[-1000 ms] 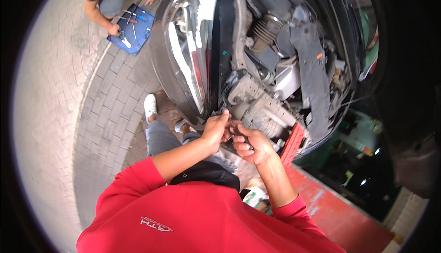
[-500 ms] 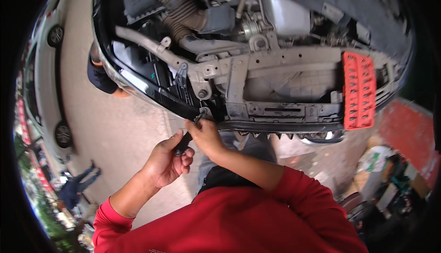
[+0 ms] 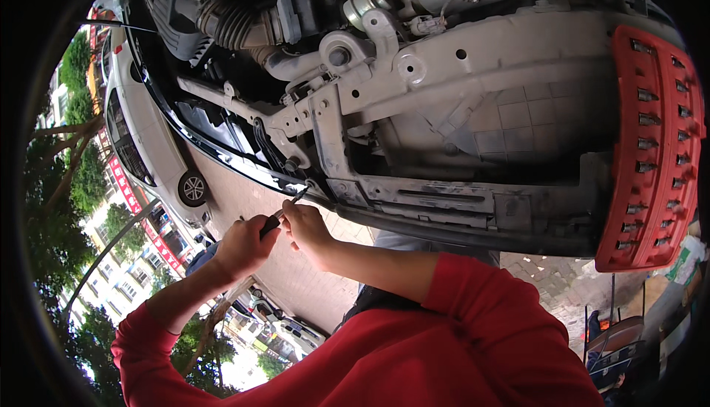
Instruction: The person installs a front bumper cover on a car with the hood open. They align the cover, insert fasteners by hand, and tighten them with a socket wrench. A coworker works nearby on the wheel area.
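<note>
Tool (image 3: 271, 224) clamped in left hand (image 3: 244, 246), right hand (image 3: 307, 232) pinching it nearer the tip (car (image 3: 444, 78) just beyond)

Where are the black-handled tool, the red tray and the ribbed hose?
Black-handled tool (image 3: 271, 224), head view: its handle.
Red tray (image 3: 663, 152), head view: strip between rows.
Ribbed hose (image 3: 238, 25), head view: its ribs.

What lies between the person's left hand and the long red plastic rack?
In the head view, the right hand and part of a long grey metal crossbar lie between the left hand and the rack.
</note>
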Demonstrator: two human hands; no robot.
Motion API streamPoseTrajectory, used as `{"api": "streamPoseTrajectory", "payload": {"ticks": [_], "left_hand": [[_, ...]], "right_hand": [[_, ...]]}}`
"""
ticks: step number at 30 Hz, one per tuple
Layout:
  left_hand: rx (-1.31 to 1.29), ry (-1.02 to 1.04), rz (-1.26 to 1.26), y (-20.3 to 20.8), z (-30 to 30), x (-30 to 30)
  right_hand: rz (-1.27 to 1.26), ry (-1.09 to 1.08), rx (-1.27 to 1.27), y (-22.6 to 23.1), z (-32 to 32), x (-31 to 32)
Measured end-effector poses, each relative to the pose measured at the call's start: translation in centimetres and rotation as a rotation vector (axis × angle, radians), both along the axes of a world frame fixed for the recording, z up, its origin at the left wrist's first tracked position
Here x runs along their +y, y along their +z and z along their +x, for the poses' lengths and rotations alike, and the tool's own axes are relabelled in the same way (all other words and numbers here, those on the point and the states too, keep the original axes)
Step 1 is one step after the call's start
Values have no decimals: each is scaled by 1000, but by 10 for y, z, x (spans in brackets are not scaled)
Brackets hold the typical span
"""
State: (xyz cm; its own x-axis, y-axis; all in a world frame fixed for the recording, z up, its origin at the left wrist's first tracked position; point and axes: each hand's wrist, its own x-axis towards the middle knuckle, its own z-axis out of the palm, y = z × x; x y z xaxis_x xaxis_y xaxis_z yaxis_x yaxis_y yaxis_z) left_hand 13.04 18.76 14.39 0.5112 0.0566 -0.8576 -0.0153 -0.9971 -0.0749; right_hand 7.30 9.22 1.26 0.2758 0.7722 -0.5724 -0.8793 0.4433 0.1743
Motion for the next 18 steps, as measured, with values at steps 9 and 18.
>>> {"api": "streamPoseTrajectory", "payload": {"ticks": [9, 18], "left_hand": [[-295, -191, -96, 0, -23, -11], [406, 1519, -36, -5, 0, 6]], "right_hand": [[12, -100, 258, 2, -3, 10], [18, -86, 176, -4, -11, 6]]}}
